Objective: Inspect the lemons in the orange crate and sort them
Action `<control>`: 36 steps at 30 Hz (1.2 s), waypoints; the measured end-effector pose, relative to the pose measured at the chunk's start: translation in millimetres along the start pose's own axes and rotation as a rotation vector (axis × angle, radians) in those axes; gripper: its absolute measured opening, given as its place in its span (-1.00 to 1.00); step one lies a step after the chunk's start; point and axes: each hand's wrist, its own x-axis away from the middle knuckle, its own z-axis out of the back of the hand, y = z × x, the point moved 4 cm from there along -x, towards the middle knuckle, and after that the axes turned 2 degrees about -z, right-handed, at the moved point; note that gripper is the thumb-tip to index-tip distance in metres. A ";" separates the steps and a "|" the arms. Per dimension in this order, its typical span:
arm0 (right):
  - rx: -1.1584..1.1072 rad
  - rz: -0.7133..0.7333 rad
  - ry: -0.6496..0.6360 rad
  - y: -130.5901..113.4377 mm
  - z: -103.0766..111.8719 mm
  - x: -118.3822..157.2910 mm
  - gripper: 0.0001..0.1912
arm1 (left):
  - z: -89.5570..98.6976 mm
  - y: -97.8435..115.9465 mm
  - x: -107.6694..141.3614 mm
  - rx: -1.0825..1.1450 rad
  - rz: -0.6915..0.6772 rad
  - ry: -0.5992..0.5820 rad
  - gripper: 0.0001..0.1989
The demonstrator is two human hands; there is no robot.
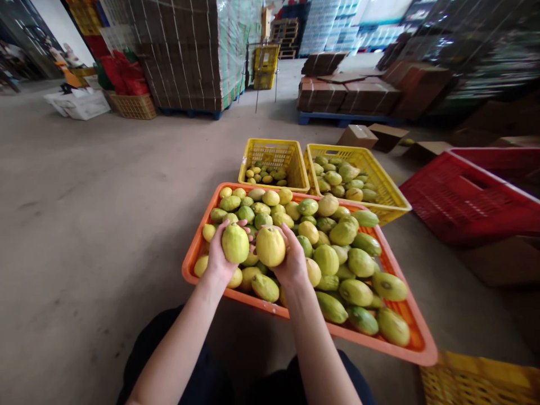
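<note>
My left hand point(217, 257) is closed around a rounded green-yellow papaya point(235, 243), its stem end turned up. Beside it, my right hand point(292, 257) grips a yellower papaya point(270, 246) of much the same size. The two fruits are held close together, with a small gap between them. Both hands are over a shallow orange tray point(375, 342) filled with papayas, from small round ones on the left to longer green ones on the right. My forearms hide part of the tray's near side.
Behind the tray stand two yellow crates point(301, 163) point(390, 191) holding more papayas. A red crate point(472, 197) is on the right, another yellow crate point(481, 377) at the lower right. Cardboard boxes point(356, 136) and wrapped pallet stacks point(181, 56) stand farther back.
</note>
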 end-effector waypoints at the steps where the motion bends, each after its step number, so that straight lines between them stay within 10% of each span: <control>1: 0.015 0.010 -0.025 -1.4 -1.7 2.4 -0.62 | -0.3 0.4 0.1 -0.022 -0.025 -0.008 -0.72; 18: 0.112 0.463 -0.007 -16.6 0.7 16.3 -0.76 | 9.6 -11.3 6.7 -0.314 -0.461 -0.219 -0.74; 36: -0.087 0.400 0.088 -4.7 10.7 -3.8 -0.62 | -3.3 -10.8 5.6 -0.543 -0.605 -0.531 -0.67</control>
